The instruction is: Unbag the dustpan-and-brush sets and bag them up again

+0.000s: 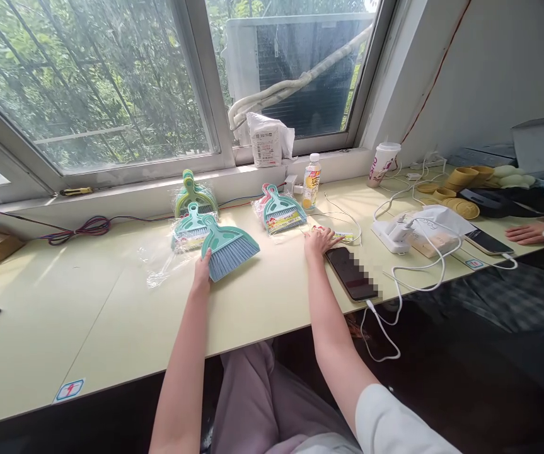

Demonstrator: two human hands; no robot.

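One small teal brush (228,247) lies out of its wrapping on the table (111,315), a little left of the middle. Its handle points to the far side and its bristles fan toward the near side. My left hand (202,270) touches it at the near-left edge, by the bristles. Whether the fingers are closed on it or only laid against it, I cannot tell. My right hand (319,241) is well apart from the left one, lying flat and spread on the table, just beside a dark phone (351,273).

I judge the brush to be light, with a stiff plastic back and soft bristles that bend under pressure. The handle or the hard back therefore seems a better place to hold it than the bristles. The plastic looks smooth, maybe a little slippery.

An empty clear wrapper (161,261) lies just left of the brush. Two wrapped sets (195,197) lie behind it, and a third wrapped set (281,211) is to the right, near a drink bottle (311,181).

The table is pale yellow-green, smooth and matt, under a wide window (111,82) with trees outside. At the far right are white cables (423,252), and another person's hand (529,233) rests on the table.
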